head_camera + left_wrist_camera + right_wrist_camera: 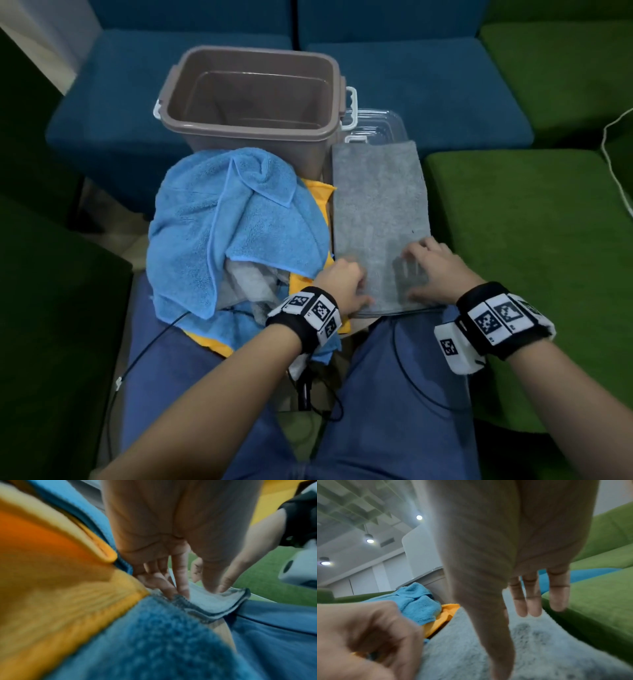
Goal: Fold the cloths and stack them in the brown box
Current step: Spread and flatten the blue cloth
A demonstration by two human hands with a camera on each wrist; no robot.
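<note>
The brown box (253,99) stands open and empty at the far middle. A grey cloth (380,212), folded into a long strip, lies flat just right of it. My left hand (342,284) pinches the near left corner of this grey cloth (214,604) between thumb and fingers (181,582). My right hand (428,267) lies flat on the cloth's near end, its straight fingers (532,601) spread over the grey cloth (539,649). A crumpled blue cloth (233,222) is heaped to the left over a yellow cloth (318,192).
A clear plastic lid (376,126) lies under the grey cloth. Green cushions (531,240) are on the right and blue seats (411,85) lie behind the box. A black cable (154,342) crosses my lap. A white cord (613,147) runs along the right edge.
</note>
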